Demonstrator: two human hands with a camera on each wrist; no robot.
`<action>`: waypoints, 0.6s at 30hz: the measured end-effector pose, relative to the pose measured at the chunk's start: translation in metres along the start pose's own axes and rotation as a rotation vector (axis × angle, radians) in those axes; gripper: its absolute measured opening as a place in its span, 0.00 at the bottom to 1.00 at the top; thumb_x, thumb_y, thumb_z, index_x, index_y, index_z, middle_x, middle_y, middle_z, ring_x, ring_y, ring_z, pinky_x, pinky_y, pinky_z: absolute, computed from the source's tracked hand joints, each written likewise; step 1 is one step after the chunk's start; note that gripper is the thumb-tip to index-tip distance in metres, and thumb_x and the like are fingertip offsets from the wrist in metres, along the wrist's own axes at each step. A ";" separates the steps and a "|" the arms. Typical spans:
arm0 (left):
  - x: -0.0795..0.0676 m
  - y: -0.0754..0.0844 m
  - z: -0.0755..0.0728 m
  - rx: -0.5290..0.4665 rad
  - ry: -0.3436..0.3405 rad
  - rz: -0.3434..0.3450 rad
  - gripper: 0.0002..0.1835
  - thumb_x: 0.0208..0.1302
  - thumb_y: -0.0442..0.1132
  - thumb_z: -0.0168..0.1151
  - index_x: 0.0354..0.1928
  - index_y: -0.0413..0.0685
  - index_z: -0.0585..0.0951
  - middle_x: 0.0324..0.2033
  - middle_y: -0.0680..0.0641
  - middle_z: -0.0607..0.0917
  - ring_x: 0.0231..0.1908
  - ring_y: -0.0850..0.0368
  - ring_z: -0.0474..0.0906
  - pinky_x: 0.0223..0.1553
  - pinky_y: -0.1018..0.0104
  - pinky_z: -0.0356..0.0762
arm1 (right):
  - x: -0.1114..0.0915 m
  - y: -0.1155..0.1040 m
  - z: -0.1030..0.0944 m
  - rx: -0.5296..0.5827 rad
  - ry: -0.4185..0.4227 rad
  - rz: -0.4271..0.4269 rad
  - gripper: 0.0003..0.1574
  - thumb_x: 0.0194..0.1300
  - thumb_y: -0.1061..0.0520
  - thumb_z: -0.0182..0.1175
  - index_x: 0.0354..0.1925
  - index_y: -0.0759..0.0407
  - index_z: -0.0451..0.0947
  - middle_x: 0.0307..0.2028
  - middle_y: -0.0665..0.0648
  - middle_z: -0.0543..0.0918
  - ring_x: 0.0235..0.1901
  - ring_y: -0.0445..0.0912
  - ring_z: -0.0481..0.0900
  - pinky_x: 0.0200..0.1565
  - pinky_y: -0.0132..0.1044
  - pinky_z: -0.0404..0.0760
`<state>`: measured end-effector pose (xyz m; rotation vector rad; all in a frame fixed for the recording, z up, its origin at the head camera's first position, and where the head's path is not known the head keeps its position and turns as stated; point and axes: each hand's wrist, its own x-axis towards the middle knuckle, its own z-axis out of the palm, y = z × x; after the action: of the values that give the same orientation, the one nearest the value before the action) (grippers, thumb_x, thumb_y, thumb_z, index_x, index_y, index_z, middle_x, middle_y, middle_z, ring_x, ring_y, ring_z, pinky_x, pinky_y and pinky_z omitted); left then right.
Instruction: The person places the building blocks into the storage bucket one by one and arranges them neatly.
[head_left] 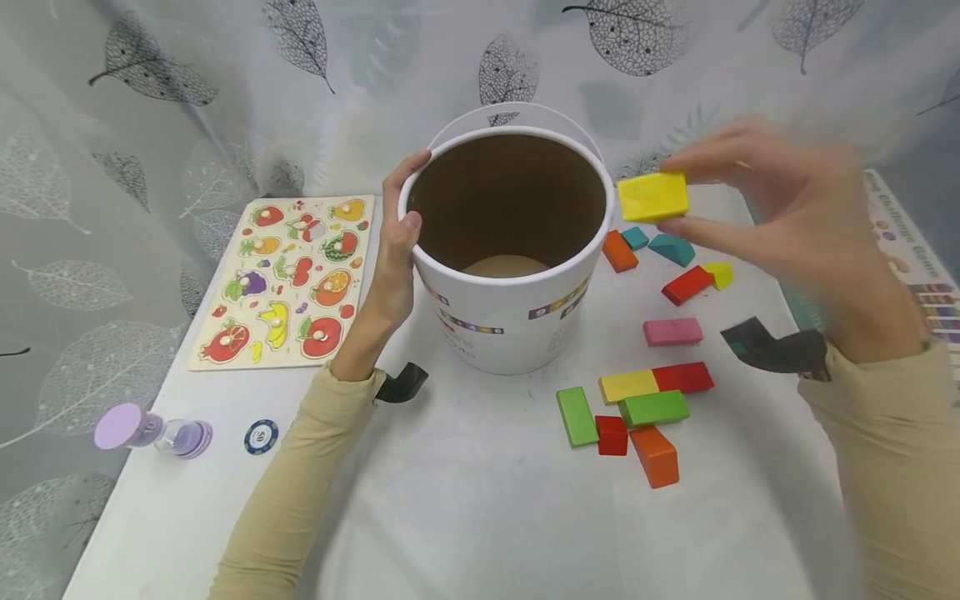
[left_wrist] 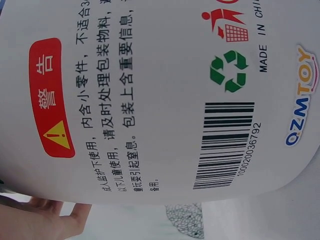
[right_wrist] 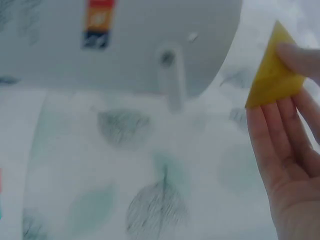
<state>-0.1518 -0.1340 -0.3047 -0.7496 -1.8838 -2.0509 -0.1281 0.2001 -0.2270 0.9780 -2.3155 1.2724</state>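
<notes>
A white bucket (head_left: 510, 325) with a brown inside stands at the table's middle, and little shows inside it. My left hand (head_left: 396, 242) grips its rim on the left side, thumb over the edge. In the left wrist view the bucket's printed wall (left_wrist: 160, 100) fills the frame. My right hand (head_left: 780, 208) pinches a yellow block (head_left: 653, 197) in the air just right of the rim. The right wrist view shows that yellow block (right_wrist: 272, 75) between thumb and fingers, with the bucket (right_wrist: 125, 45) beyond.
Several coloured blocks (head_left: 637, 417) lie on the white table right of the bucket, more (head_left: 675, 267) behind them. A fruit peg puzzle (head_left: 288, 279) lies at the left. A purple sand timer (head_left: 153, 432) and a poker chip (head_left: 261, 437) sit at the front left. A leaf-print curtain hangs behind.
</notes>
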 end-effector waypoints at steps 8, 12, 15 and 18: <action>-0.001 0.000 0.001 -0.004 -0.004 -0.012 0.49 0.55 0.72 0.52 0.72 0.50 0.56 0.65 0.44 0.67 0.63 0.45 0.65 0.65 0.44 0.62 | 0.049 -0.015 0.035 0.202 0.013 -0.124 0.28 0.47 0.75 0.70 0.50 0.72 0.80 0.46 0.55 0.83 0.49 0.48 0.79 0.57 0.28 0.77; -0.001 0.000 0.000 0.010 -0.005 -0.013 0.50 0.55 0.73 0.51 0.72 0.50 0.55 0.65 0.45 0.67 0.64 0.47 0.65 0.65 0.44 0.63 | 0.053 -0.016 0.044 0.219 -0.005 -0.104 0.29 0.47 0.76 0.70 0.51 0.72 0.79 0.45 0.51 0.82 0.48 0.48 0.78 0.57 0.28 0.77; -0.001 0.000 0.000 0.015 -0.001 -0.016 0.51 0.55 0.74 0.51 0.72 0.49 0.55 0.66 0.45 0.67 0.63 0.48 0.65 0.65 0.44 0.63 | 0.053 -0.018 0.046 0.222 -0.016 -0.110 0.29 0.47 0.77 0.69 0.51 0.72 0.79 0.45 0.52 0.82 0.48 0.49 0.78 0.56 0.29 0.77; -0.001 0.000 0.000 0.027 0.005 -0.021 0.52 0.54 0.75 0.51 0.72 0.49 0.55 0.66 0.46 0.67 0.63 0.48 0.66 0.65 0.45 0.64 | 0.053 -0.019 0.047 0.242 -0.018 -0.115 0.28 0.47 0.77 0.68 0.50 0.72 0.80 0.44 0.54 0.83 0.48 0.49 0.80 0.56 0.30 0.78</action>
<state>-0.1509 -0.1338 -0.3048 -0.7200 -1.9209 -2.0335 -0.1504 0.1324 -0.2116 1.1850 -2.1180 1.5263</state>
